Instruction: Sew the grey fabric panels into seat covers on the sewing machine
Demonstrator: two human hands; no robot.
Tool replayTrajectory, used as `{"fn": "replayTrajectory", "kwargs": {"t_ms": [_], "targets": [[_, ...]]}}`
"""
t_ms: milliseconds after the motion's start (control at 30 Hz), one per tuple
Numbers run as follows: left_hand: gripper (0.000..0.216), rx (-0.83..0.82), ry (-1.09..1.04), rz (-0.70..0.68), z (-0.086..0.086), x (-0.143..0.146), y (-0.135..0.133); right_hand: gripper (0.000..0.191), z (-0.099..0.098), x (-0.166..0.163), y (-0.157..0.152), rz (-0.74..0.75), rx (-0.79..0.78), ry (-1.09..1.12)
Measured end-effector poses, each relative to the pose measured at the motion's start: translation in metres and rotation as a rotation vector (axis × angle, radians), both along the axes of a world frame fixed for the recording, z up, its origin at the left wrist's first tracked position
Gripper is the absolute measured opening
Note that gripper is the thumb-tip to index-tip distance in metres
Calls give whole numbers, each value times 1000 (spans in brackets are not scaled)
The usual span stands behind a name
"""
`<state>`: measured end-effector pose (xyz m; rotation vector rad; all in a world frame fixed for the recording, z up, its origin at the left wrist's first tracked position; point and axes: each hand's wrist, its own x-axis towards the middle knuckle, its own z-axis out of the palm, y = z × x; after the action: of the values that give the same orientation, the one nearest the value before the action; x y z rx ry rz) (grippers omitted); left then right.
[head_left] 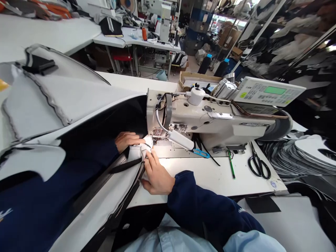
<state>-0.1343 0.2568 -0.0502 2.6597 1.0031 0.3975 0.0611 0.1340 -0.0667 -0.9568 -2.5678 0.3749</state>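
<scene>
A large sewn fabric piece [102, 210], white-grey with black edging, runs from my lap up to the sewing machine [212, 119]. Its folded corner lies just before the needle area, under the machine's lamp. My left hand [128, 141] rests on the far side of that corner, fingers stretched flat toward the needle. On the near side, my right hand [159, 175] grips the fabric edge between thumb and fingers. A black strap [126, 165] crosses the piece beside the right fingers. The fingertips' undersides are hidden, as is the needle tip.
Right of the machine bed lie black scissors [258, 165], a green pencil [231, 164] and a blue plastic tool [201, 153]. Stacked cut pieces [291, 157] stand at the right. A control panel [270, 91] tops the machine. More of the big fabric shell [60, 98] spreads left.
</scene>
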Motion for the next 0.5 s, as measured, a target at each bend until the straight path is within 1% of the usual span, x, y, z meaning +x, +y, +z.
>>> {"fn": "replayTrajectory", "kwargs": {"t_ms": [67, 100, 200, 267, 367, 400, 433, 467, 500], "targets": [[37, -26, 37, 16, 1, -12, -17, 63, 0, -6, -14, 72, 35, 10], [39, -60, 38, 44, 2, -17, -26, 62, -1, -8, -19, 102, 49, 17], [42, -257, -52, 170, 13, -22, -42, 63, -1, -14, -30, 134, 58, 30], [43, -439, -140, 267, 24, -15, -42, 65, -1, -15, -31, 125, 44, 29], [48, -674, -199, 504, 41, 6, -32, 67, -1, -15, -29, 118, 35, 25], [47, -717, -156, 575, 45, 14, -27, 68, -1, -15, -29, 115, 34, 24], [44, -731, -61, 609, 48, 23, -22, 68, -2, -15, -28, 109, 34, 24], [39, -718, 65, 605, 50, 31, -18, 67, -3, -15, -28, 95, 35, 26], [32, -692, 197, 573, 50, 38, -15, 66, -3, -16, -28, 77, 36, 29]]}}
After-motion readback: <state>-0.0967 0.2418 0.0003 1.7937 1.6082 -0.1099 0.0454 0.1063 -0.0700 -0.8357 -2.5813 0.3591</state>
